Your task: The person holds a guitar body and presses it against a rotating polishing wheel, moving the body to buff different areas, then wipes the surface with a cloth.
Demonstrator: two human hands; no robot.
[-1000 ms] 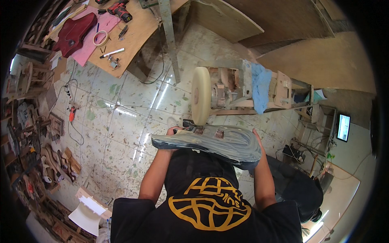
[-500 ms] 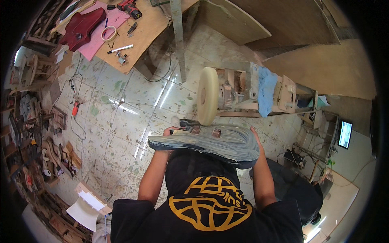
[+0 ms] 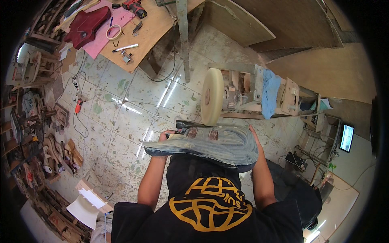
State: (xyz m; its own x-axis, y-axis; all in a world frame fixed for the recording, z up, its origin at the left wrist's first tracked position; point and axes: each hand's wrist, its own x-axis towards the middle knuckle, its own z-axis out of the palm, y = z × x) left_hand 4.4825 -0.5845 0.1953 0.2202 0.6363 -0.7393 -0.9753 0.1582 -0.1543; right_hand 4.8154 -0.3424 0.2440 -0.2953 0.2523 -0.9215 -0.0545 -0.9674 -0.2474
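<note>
A dark guitar body smeared with grey-white paste lies roughly flat in front of me, with recesses in its middle. My left hand is closed on its left side. My right hand grips its rounded right end, fingers partly hidden. Just beyond the body stands a pale buffing wheel on a wooden machine frame; I cannot tell whether the body's far edge touches the wheel.
A workbench at upper left holds a red guitar body, drill and tape roll. Wooden pieces crowd the left. A corded tool lies on the floor. Boards and a screen are right.
Both hands have carried the smeared body slightly leftward, its left end reaching further left. My view has shifted, so the bench and wheel sit further right in the picture.
</note>
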